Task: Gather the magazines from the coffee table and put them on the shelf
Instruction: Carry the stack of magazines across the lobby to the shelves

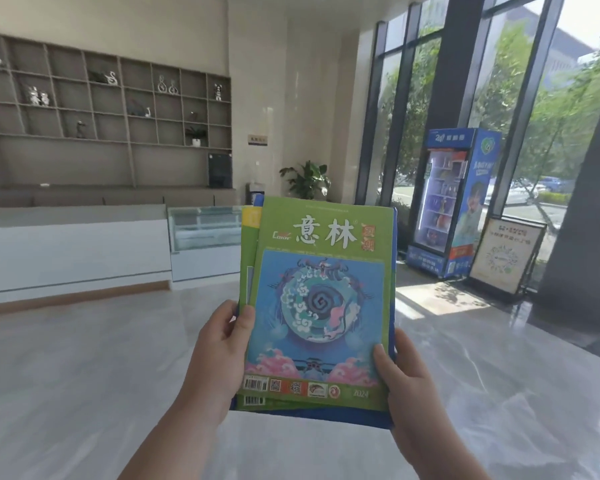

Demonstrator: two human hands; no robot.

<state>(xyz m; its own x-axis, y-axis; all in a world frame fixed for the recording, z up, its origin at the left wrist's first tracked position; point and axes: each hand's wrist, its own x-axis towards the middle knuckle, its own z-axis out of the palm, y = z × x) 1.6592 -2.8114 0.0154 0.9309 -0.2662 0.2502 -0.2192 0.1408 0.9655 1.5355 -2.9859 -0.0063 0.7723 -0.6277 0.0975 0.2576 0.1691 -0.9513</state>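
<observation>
Grey marble floor [84, 375]: glossy, with a sunlit patch near the windows.
Shelf [101, 109]: open-grid wall unit at far left; its compartments hold small figurines, and a potted plant [196, 135] sits in a lower cell.
Worktop [73, 251]: long white counter below the shelf, a glass display case [205, 230] at its right end.
Vending fridge [451, 202]: blue cabinet by the windows, shelves stocked with drinks; a sign board [503, 258] stands just beside it.
Magazines [321, 306]: a stack held upright in mid-air, green cover in front, a blue one at the back.
Left hand [219, 355]: fingers wrapped round the stack's left edge, thumb on the cover.
Right hand [406, 372]: fingers clamped on the lower right corner, thumb in front.
</observation>
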